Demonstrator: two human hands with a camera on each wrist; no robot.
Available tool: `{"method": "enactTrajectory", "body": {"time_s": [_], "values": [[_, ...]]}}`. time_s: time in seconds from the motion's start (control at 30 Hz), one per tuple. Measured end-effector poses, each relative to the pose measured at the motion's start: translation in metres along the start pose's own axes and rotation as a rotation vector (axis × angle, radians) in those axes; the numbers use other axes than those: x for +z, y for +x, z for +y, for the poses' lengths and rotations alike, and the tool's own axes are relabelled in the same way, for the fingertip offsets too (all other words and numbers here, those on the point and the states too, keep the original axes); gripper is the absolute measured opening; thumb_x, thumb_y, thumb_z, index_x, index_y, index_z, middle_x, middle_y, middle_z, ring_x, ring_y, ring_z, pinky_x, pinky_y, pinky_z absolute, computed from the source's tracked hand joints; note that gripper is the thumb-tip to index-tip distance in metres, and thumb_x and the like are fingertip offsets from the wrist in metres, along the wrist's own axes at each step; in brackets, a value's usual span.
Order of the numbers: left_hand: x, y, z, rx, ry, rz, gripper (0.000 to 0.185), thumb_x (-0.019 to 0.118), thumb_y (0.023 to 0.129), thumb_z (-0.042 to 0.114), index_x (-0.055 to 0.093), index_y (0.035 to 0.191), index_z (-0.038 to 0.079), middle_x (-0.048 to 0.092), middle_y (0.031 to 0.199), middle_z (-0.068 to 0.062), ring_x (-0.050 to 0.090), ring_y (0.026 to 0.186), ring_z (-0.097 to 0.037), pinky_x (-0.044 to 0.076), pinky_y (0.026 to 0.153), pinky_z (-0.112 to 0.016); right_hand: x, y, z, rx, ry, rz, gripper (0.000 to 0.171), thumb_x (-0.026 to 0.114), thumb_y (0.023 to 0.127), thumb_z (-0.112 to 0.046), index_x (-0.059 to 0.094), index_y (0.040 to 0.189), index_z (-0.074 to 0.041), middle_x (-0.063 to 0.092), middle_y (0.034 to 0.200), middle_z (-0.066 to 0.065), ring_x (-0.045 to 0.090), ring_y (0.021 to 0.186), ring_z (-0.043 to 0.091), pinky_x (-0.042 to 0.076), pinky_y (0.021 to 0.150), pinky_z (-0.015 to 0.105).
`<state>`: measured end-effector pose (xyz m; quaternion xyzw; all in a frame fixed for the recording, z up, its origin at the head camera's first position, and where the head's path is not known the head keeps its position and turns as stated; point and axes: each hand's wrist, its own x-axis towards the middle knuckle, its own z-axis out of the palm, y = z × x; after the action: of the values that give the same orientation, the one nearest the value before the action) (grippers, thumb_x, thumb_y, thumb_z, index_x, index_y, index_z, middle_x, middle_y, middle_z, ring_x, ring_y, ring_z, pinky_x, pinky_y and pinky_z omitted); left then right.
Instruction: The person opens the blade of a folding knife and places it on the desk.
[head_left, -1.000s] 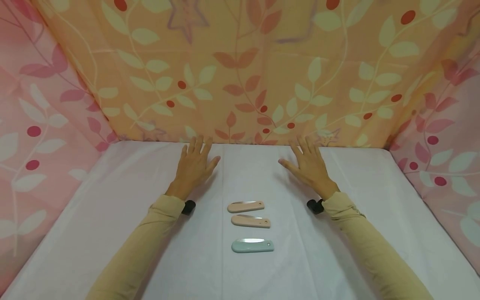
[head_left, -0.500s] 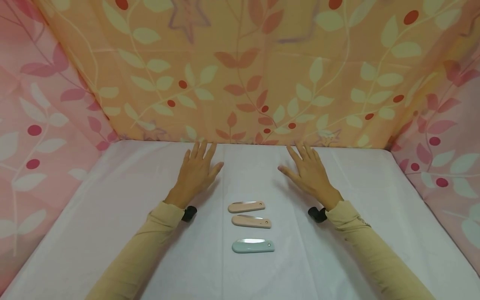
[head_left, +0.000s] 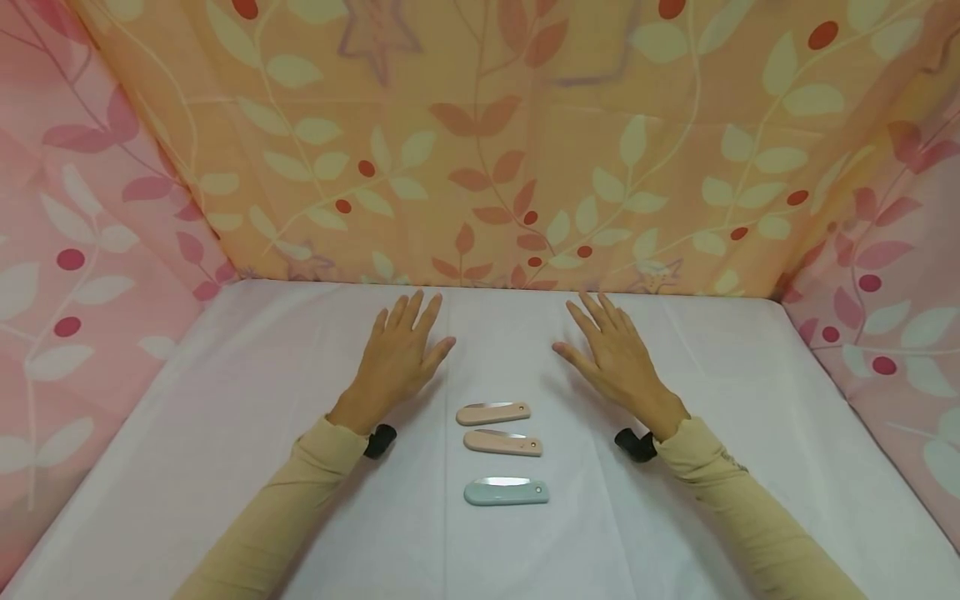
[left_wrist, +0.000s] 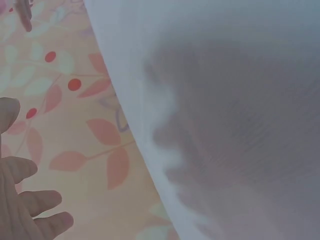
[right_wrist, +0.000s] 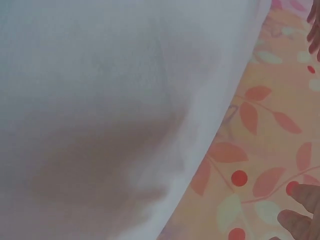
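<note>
Three folding knives lie in a column at the middle of the white-covered table, blades folded into their handles. The farthest is a beige knife (head_left: 492, 413), just in front of it a second beige knife (head_left: 502, 443), and nearest a pale green knife (head_left: 506, 492). My left hand (head_left: 397, 354) hovers beyond and left of them, fingers spread, palm down, holding nothing. On the other side my right hand (head_left: 618, 358) mirrors it, also spread and empty. Both wrist views show fingers of the left hand (left_wrist: 30, 200) and right hand (right_wrist: 300, 215) above their shadows on the cloth.
A white cloth (head_left: 187, 433) covers the table. An orange leaf-patterned curtain (head_left: 480, 150) stands along the far edge, and pink patterned curtains (head_left: 67, 292) flank both sides. A small black camera (head_left: 381, 442) sits on the left wrist, another black camera (head_left: 636, 445) on the right.
Both hands have drawn back a little from the far edge toward the body, the left also shifting slightly right. The knives lie where they were.
</note>
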<state>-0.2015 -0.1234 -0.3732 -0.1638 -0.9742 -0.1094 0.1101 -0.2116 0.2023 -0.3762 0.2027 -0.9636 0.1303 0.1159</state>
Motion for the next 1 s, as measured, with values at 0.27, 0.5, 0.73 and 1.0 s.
{"method": "enactTrajectory", "body": {"time_s": [0.27,0.5,0.73,1.0], "values": [[0.001,-0.007,0.005,0.013,-0.017,0.02,0.068,0.046,0.102,0.05,0.03,0.156,0.012,0.033,0.159,-0.02,0.031,0.146,-0.041,0.024,0.118,-0.059,0.001,-0.009,-0.007,-0.018,0.028,-0.003,0.068,0.055,0.098,-0.047,0.038,0.152,-0.01,0.029,0.162,0.014,0.02,0.151,0.039,0.018,0.12,0.06],[0.001,-0.014,0.009,0.031,-0.062,0.014,0.066,0.049,0.101,0.048,0.034,0.154,0.01,0.04,0.154,-0.022,0.038,0.141,-0.041,0.027,0.117,-0.058,0.003,-0.014,-0.014,-0.052,0.048,-0.004,0.068,0.059,0.097,-0.044,0.039,0.151,-0.008,0.033,0.16,0.015,0.022,0.15,0.04,0.019,0.12,0.058],[0.004,-0.021,0.011,0.058,-0.077,0.026,0.065,0.051,0.101,0.046,0.038,0.152,0.008,0.046,0.148,-0.022,0.044,0.136,-0.04,0.033,0.113,-0.055,0.006,-0.021,-0.021,-0.087,0.065,-0.032,0.068,0.061,0.096,-0.043,0.041,0.15,-0.007,0.033,0.16,0.015,0.024,0.15,0.04,0.021,0.119,0.058],[0.007,-0.029,0.013,0.05,-0.12,-0.013,0.063,0.052,0.101,0.045,0.041,0.15,0.007,0.049,0.146,-0.021,0.047,0.134,-0.039,0.036,0.112,-0.054,0.013,-0.027,-0.028,-0.154,0.099,-0.053,0.064,0.064,0.095,-0.04,0.047,0.147,-0.006,0.043,0.154,0.016,0.034,0.145,0.042,0.027,0.117,0.057]]}}
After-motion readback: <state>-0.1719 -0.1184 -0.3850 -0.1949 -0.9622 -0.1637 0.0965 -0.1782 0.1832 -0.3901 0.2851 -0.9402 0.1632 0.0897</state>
